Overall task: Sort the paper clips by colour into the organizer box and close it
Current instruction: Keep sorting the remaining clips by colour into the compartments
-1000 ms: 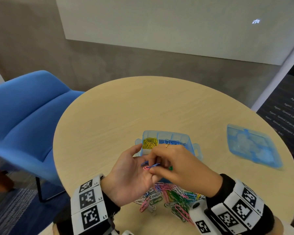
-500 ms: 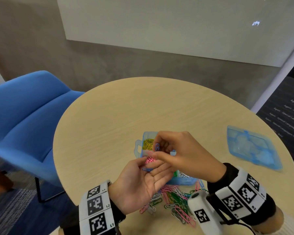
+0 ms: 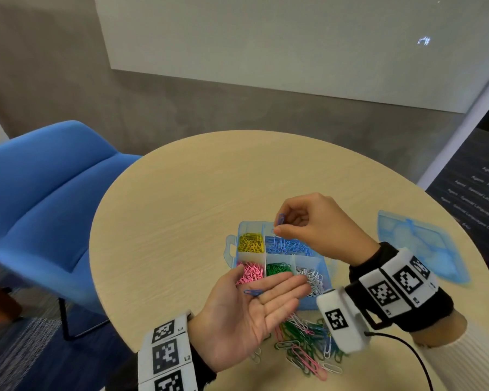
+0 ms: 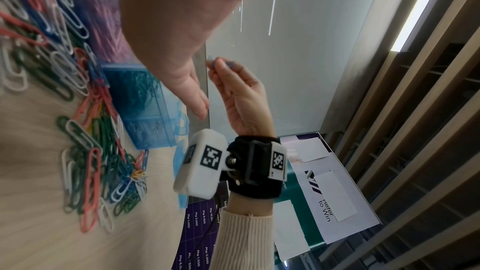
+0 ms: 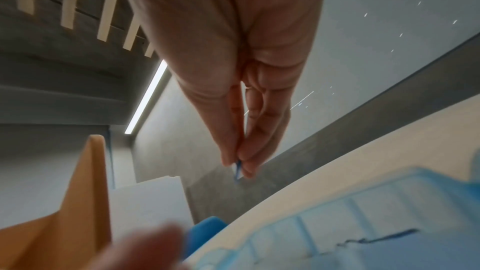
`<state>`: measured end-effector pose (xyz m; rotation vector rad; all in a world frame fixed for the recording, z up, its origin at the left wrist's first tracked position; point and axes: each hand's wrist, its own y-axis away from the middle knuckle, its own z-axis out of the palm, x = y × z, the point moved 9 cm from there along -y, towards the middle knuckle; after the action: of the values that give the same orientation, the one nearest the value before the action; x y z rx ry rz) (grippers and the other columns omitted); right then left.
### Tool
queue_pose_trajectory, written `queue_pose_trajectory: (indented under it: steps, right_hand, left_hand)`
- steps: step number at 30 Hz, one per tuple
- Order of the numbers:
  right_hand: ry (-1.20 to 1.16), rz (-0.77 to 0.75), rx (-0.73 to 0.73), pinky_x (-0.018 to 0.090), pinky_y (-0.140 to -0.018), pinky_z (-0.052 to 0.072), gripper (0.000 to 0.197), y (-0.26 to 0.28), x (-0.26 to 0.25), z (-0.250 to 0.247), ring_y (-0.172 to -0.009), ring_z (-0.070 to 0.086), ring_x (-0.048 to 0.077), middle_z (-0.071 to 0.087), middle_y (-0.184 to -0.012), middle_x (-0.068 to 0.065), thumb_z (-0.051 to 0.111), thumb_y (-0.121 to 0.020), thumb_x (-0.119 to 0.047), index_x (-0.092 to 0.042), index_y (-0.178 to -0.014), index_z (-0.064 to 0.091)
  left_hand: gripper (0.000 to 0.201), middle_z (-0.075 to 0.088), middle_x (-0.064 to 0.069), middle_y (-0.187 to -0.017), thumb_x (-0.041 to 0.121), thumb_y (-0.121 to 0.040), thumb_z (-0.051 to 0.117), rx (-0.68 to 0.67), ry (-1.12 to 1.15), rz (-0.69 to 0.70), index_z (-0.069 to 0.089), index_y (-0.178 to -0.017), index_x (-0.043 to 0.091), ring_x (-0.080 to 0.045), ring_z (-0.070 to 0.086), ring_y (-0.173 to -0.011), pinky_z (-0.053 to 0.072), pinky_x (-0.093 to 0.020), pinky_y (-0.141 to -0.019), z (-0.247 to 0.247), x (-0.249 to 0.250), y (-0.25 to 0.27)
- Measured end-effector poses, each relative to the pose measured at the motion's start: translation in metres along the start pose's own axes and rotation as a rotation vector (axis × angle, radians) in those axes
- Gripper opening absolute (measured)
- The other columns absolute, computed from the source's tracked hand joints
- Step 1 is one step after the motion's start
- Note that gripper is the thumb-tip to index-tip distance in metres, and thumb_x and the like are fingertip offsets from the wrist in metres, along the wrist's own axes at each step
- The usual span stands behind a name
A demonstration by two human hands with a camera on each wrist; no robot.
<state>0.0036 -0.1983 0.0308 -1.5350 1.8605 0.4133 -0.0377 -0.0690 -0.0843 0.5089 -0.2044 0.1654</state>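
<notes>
- The round wooden table [image 3: 181,193] in front of you carries everything; a blue chair [image 3: 45,187] stands off its left edge.
- The organizer box [image 3: 326,270] sits open near the middle of the table, its compartments holding yellow, blue, pink, green and white clips, each colour apart.
- Its lid [image 3: 418,246] lies flat on the table, well apart to the right of the box.
- A loose pile of mixed clips [image 3: 302,342] lies on the table just on your side of the box.
- Your left hand [image 3: 246,314] is spread palm up over the box's near edge, fingers straight, with one blue clip in your palm [image 3: 252,292] lying loose.
- Your right hand [image 3: 314,224] hovers above the blue compartment, thumb and forefinger pinching a blue paper clip [image 3: 280,220], the other fingers curled in.
</notes>
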Motion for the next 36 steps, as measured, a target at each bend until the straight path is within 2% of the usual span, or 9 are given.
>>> queue_pose_trajectory:
  steps: [6,11,14,17,22,27,30,33,36]
  right_hand:
    - [0.261,0.163,-0.081,0.03,-0.092,0.052,0.03,0.007,0.037,-0.004,-0.094,0.067,0.01,0.071,-0.108,0.0,0.07,-0.088,-0.023,-0.015,-0.117,0.067]
    - [0.237,0.162,-0.041,0.027,-0.087,0.054,0.028,0.033,0.042,-0.023,-0.091,0.066,0.001,0.068,-0.109,-0.01,0.068,-0.088,-0.033,-0.024,-0.114,0.068]
    - [0.206,0.154,-0.027,0.025,-0.083,0.055,0.022,0.046,0.042,-0.03,-0.089,0.066,-0.002,0.069,-0.105,-0.014,0.068,-0.087,-0.039,-0.028,-0.106,0.07]
    - [0.178,0.13,0.0,0.021,-0.079,0.055,0.021,0.057,0.034,-0.036,-0.089,0.066,-0.005,0.069,-0.101,-0.017,0.066,-0.087,-0.042,-0.029,-0.102,0.07]
    - [0.118,0.115,0.041,0.011,-0.076,0.051,0.013,0.084,0.024,-0.044,-0.09,0.064,-0.009,0.07,-0.097,-0.02,0.065,-0.089,-0.037,-0.03,-0.098,0.071]
    - [0.178,0.14,-0.066,0.016,-0.081,0.051,0.02,0.119,0.042,-0.035,-0.099,0.059,-0.01,0.065,-0.103,-0.026,0.063,-0.086,-0.043,-0.035,-0.104,0.068]
    - [0.266,0.159,-0.208,0.019,-0.092,0.048,0.037,0.133,0.068,-0.025,-0.113,0.05,-0.013,0.055,-0.117,-0.032,0.06,-0.088,-0.046,-0.039,-0.124,0.058]
    - [0.383,0.162,-0.362,0.0,-0.1,0.027,0.052,0.136,0.089,-0.009,-0.12,0.035,-0.019,0.04,-0.136,-0.032,0.054,-0.092,-0.049,-0.038,-0.142,0.042]
    - [0.408,0.159,-0.457,-0.01,-0.094,0.004,0.059,0.127,0.093,0.005,-0.131,0.019,-0.017,0.017,-0.147,-0.029,0.05,-0.099,-0.037,-0.034,-0.15,0.021]
  left_hand:
    - [0.077,0.061,-0.031,-0.122,0.049,-0.101,0.025,0.003,-0.011,0.017,0.059,-0.118,-0.018,-0.044,0.062,-0.108,0.051,-0.047,-0.08,0.001,0.004,0.001]
    - [0.072,0.062,-0.029,-0.121,0.044,-0.102,0.024,-0.01,-0.08,0.17,0.059,-0.119,-0.016,-0.041,0.061,-0.112,0.05,-0.049,-0.084,0.019,0.036,0.005]
    - [0.066,0.064,-0.026,-0.12,0.042,-0.104,0.021,-0.007,-0.174,0.308,0.053,-0.124,-0.012,-0.037,0.06,-0.117,0.049,-0.042,-0.099,0.043,0.07,-0.001]
    - [0.065,0.055,-0.016,-0.138,0.048,-0.103,0.017,0.07,-0.549,0.349,0.04,-0.143,0.001,-0.029,0.041,-0.137,0.028,-0.043,-0.116,0.066,0.084,-0.013]
    - [0.065,-0.003,0.011,-0.162,0.057,-0.1,0.021,0.139,-1.24,0.424,-0.004,-0.154,0.033,-0.012,0.001,-0.149,0.003,-0.04,-0.119,0.098,0.08,-0.012]
    - [0.06,0.021,0.018,-0.158,0.056,-0.095,0.038,0.158,-1.547,0.393,0.021,-0.15,0.044,-0.008,0.022,-0.145,0.015,-0.039,-0.12,0.076,0.102,0.01]
    - [0.059,0.034,0.017,-0.152,0.042,-0.095,0.052,0.262,-1.781,0.298,0.027,-0.149,0.04,-0.004,0.033,-0.136,0.025,-0.024,-0.109,0.039,0.116,0.022]
    - [0.062,0.019,0.015,-0.158,0.034,-0.099,0.048,0.35,-2.151,0.222,0.018,-0.153,0.029,-0.003,0.02,-0.142,0.016,-0.014,-0.105,0.001,0.123,0.03]
    - [0.064,0.0,0.014,-0.161,0.04,-0.101,0.039,0.256,-2.302,0.031,0.005,-0.155,0.027,0.001,-0.002,-0.145,0.002,-0.011,-0.108,-0.034,0.106,0.031]
